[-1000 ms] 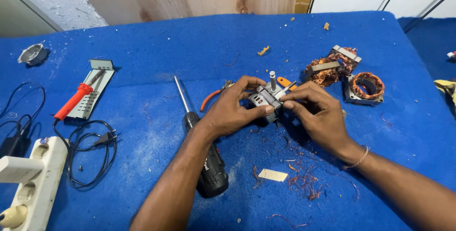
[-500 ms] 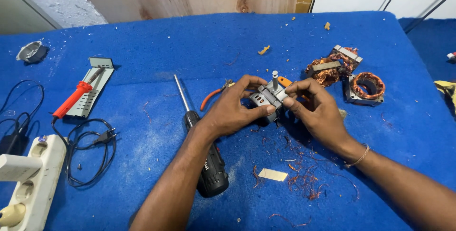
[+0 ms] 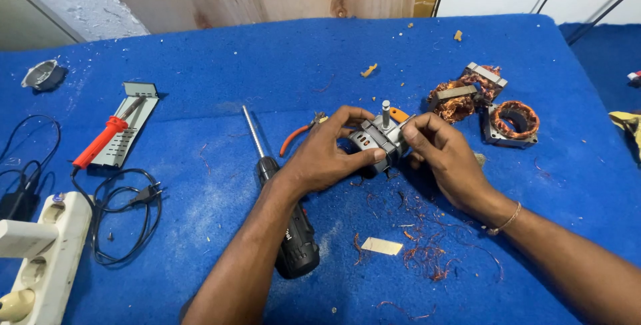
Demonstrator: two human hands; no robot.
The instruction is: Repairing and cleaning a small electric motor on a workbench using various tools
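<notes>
Both my hands hold a small grey electric motor (image 3: 375,139) with a metal shaft pointing up, just above the blue table (image 3: 267,58). My left hand (image 3: 327,154) wraps its left side, thumb across the front. My right hand (image 3: 441,154) pinches its right side with the fingertips. Orange-handled pliers (image 3: 297,136) lie partly hidden behind my left hand. A black-handled screwdriver (image 3: 284,215) lies under my left forearm, its shaft pointing away.
Two stators with copper windings (image 3: 467,94) (image 3: 513,121) sit to the right. Loose copper wire scraps (image 3: 427,258) and a small card (image 3: 381,246) lie near me. At the left are a red soldering iron (image 3: 100,141) on its metal stand, a black cable (image 3: 123,211) and a white power strip (image 3: 40,258).
The motor has turned slightly in my hands and my right fingers have shifted their grip on its right side. Nothing else on the table has moved.
</notes>
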